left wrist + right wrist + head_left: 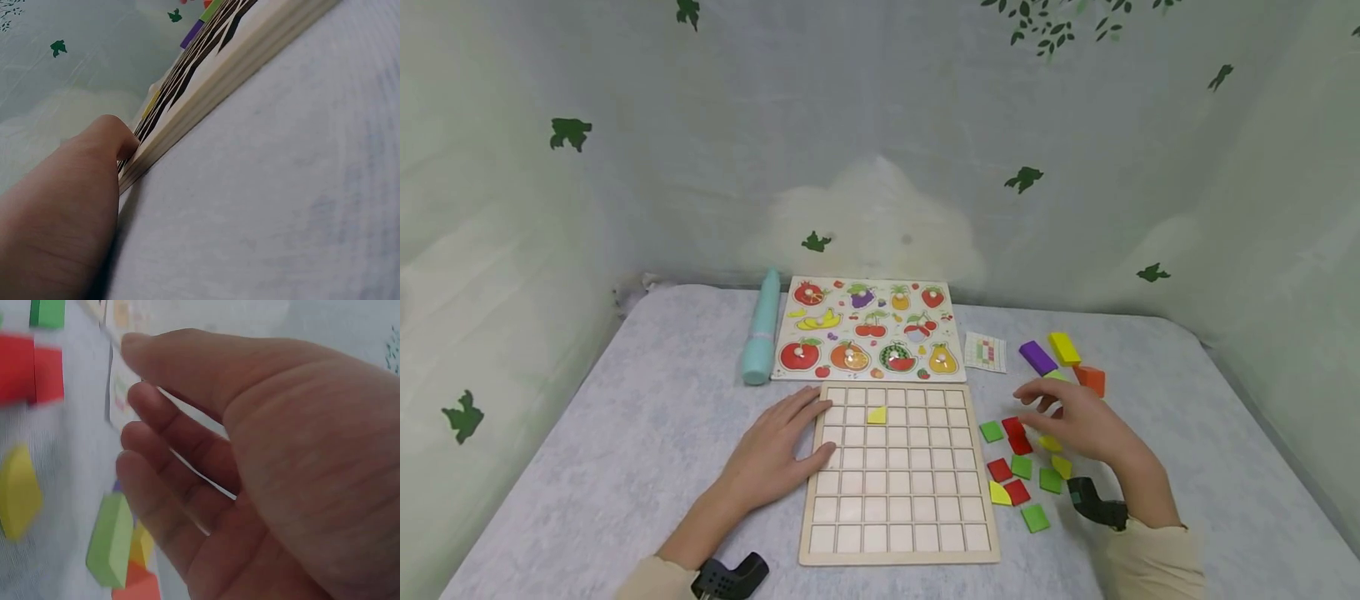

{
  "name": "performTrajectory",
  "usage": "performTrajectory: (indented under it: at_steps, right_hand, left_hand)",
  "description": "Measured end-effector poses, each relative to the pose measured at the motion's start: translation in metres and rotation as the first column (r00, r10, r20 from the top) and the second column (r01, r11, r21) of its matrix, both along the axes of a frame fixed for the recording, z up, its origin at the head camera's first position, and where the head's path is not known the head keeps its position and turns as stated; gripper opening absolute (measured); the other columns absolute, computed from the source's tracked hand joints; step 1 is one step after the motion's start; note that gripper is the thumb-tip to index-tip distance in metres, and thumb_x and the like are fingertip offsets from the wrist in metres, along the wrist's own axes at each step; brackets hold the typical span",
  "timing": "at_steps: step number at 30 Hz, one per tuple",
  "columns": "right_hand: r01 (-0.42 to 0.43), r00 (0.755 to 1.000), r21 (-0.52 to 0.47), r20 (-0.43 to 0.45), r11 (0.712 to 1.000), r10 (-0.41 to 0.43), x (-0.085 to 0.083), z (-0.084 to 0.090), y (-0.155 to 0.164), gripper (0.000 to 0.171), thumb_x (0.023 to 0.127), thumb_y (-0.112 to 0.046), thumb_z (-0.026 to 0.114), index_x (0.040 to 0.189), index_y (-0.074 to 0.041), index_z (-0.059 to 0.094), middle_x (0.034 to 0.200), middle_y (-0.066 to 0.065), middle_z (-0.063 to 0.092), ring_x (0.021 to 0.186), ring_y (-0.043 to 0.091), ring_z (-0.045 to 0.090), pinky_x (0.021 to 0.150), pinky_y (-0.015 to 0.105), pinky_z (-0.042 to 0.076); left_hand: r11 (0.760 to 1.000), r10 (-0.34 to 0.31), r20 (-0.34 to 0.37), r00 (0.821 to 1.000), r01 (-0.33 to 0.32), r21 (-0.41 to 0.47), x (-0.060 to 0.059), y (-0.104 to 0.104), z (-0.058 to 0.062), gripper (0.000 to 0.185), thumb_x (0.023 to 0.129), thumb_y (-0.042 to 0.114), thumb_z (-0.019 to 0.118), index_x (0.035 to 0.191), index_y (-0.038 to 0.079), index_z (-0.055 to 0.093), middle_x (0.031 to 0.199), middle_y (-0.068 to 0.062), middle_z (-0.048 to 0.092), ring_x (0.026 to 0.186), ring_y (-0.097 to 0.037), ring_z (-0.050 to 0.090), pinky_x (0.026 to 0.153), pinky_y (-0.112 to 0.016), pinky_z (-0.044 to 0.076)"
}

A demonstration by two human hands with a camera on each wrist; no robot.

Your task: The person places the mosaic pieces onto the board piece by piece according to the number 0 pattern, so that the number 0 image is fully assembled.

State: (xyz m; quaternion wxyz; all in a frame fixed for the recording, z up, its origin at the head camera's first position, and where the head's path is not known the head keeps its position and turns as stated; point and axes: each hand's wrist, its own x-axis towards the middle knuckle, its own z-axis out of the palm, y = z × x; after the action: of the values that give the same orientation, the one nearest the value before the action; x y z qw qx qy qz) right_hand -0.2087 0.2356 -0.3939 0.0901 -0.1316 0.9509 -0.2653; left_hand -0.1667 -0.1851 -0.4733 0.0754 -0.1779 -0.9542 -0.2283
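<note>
Two hands work relaxed and empty: the left hand (775, 454) lies flat against the wooden grid board (898, 533), which holds one yellow piece (877, 415), while the right hand (1078, 421) hovers above flat foam tiles (1021, 467).

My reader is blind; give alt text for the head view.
A left hand rests on a wooden grid board holding one yellow piece, while the right hand hovers open over scattered coloured tiles.
</note>
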Motion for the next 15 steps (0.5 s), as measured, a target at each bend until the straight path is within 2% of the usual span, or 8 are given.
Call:
performTrajectory:
  at_steps: [4,8,15]
  right_hand:
    - [0.029,0.999,0.005,0.046,1.0,-0.029,-0.002,-0.007,0.01,0.033,0.093,-0.023,0.077,0.123,-0.011,0.071,0.114,0.005,0.07,0.101,0.022,0.062,0.083,0.035,0.058]
    - [0.003,0.997,-0.013,0.072,1.0,-0.002,-0.005,-0.016,0.011,0.029,0.093,-0.02,0.078,0.12,-0.014,0.073,0.112,0.002,0.07,0.101,0.021,0.061,0.08,0.031,0.056]
    - [-0.078,0.997,-0.018,0.028,0.997,0.078,-0.01,-0.028,0.006,0.022,0.095,-0.013,0.074,0.116,-0.018,0.078,0.109,-0.003,0.073,0.097,0.016,0.061,0.079,0.028,0.055]
  left_hand:
    - [1.0,0.001,0.001,1.0,-0.001,-0.006,-0.001,0.0,0.0,0.064,0.092,0.043,0.072,0.147,0.012,0.057,0.158,-0.011,0.047,0.146,-0.034,0.044,0.118,-0.056,0.039]
    - [1.0,0.007,0.002,1.0,-0.007,-0.007,0.0,0.0,-0.001,0.064,0.092,0.044,0.072,0.146,0.013,0.058,0.158,-0.011,0.047,0.146,-0.034,0.045,0.118,-0.057,0.039]
    - [1.0,0.004,-0.004,1.0,-0.004,-0.001,-0.001,0.0,-0.001,0.064,0.092,0.044,0.072,0.146,0.012,0.058,0.159,-0.012,0.047,0.146,-0.034,0.044,0.118,-0.057,0.038]
